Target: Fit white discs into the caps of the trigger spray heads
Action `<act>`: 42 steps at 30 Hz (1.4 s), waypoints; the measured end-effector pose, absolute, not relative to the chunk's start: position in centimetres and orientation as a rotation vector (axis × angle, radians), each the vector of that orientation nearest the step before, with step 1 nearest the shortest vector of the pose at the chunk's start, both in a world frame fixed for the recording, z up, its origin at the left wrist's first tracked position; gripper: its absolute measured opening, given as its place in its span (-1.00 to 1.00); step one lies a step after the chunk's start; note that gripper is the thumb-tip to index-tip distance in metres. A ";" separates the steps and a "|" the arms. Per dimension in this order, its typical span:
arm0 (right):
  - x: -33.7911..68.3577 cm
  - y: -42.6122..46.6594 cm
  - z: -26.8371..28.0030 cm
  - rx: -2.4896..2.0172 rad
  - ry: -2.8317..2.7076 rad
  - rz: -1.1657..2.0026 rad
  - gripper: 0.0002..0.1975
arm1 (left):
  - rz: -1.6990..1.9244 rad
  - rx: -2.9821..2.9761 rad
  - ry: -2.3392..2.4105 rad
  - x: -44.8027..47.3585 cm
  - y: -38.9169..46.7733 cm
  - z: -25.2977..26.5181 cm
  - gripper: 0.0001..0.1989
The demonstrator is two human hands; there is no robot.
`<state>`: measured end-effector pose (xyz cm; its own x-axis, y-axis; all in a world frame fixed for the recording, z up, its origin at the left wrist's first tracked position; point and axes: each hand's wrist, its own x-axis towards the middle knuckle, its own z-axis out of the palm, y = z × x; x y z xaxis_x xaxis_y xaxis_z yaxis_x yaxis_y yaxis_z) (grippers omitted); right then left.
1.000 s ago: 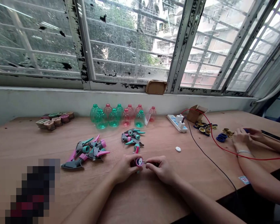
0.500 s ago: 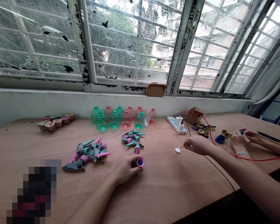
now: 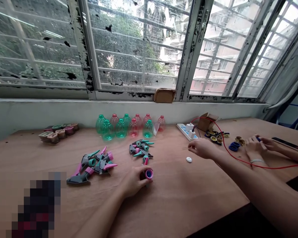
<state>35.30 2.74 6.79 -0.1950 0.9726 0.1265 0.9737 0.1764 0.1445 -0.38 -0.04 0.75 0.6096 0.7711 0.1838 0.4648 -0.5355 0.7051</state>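
My left hand (image 3: 135, 180) is closed around a trigger spray head (image 3: 149, 174), its pink collar opening turned toward me. My right hand (image 3: 201, 148) pinches thin tweezers (image 3: 185, 148), whose tips point left above the table. Just below the tweezers a small white disc (image 3: 189, 159) lies on the wood, apart from them. Beyond my left hand sits a small group of grey and teal spray heads (image 3: 141, 147). Further left is a larger pile of grey, pink and teal spray heads (image 3: 96, 162).
Green and red clear bottles (image 3: 121, 128) line the wall. A power strip (image 3: 186, 132) with plugs and a red cable (image 3: 228, 150) is beyond my right hand. A co-worker's hands (image 3: 255, 145) are at the right, near blue rings (image 3: 234, 146). Small tubs (image 3: 61, 133) stand left.
My right hand has moved left and slightly away with the tweezers, from beside the white disc to above and beyond it. The left hand holds the spray head in about the same place.
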 end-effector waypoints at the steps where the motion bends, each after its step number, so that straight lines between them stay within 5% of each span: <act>1: 34.3 3.0 6.4 -1.923 -2.371 -0.206 -0.76 | 0.648 2.247 0.981 -0.4 -0.1 0.7 -0.69; 8: 23.8 4.8 2.1 -1.395 -2.158 0.406 -0.71 | 1.114 2.705 1.360 -3.3 1.3 2.7 -0.73; 11: 20.4 5.3 1.0 -1.398 -2.035 0.401 -0.73 | 1.177 2.753 1.779 -5.7 2.6 4.2 -0.70; 17: 17.8 5.1 -0.7 -1.444 -1.983 0.283 -0.39 | 0.875 2.476 2.530 -7.9 3.3 4.4 -0.62; 24: 18.8 5.0 -1.9 -1.400 -2.077 0.295 -0.71 | 0.990 2.838 1.919 -5.1 3.4 2.0 -0.72; 30: 19.9 4.3 -1.6 -1.299 -2.028 0.338 -0.79 | 0.858 2.946 1.354 -3.2 2.9 0.6 -0.74; 42: 17.9 2.6 -2.2 -0.982 -1.852 0.681 -0.86 | 0.860 2.633 1.243 -2.4 1.6 0.0 -0.68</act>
